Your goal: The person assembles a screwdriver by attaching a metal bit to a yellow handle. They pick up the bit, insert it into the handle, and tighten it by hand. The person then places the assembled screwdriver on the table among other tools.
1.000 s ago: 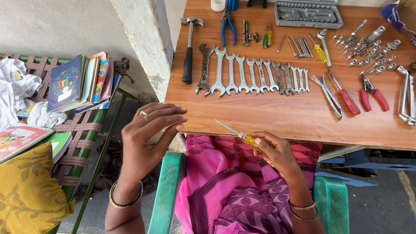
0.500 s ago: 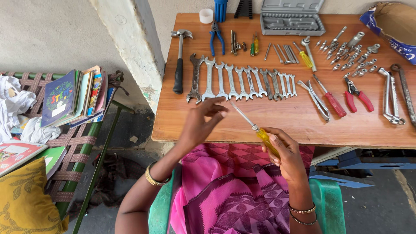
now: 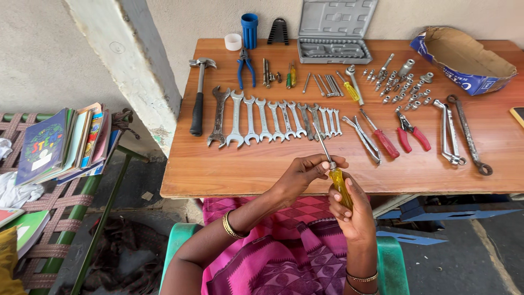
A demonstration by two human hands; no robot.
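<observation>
- While the right hand [image 3: 352,210] grips the yellow handle of a screwdriver [image 3: 334,170], the shaft points toward 11 o'clock over the table [image 3: 218,169] edge.
- The left hand [image 3: 305,172] pinches the shaft just above the handle.
- A row of wrenches [image 3: 273,117] lies at 12 o'clock.

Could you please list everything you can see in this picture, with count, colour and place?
screwdriver: one, yellow handle, held over the near table edge
wooden table: one, brown
spanners: a row, about ten, silver, table centre
hammer: one, black grip, table left
blue pliers: one, table rear
red pliers: one, right of centre
socket case: one, grey, open, rear
sockets: many, silver, right rear
cardboard box: one, blue outside, far right
books: a stack, mixed colours, left bench
left hand: pinching the shaft by the handle
right hand: gripping the handle
</observation>
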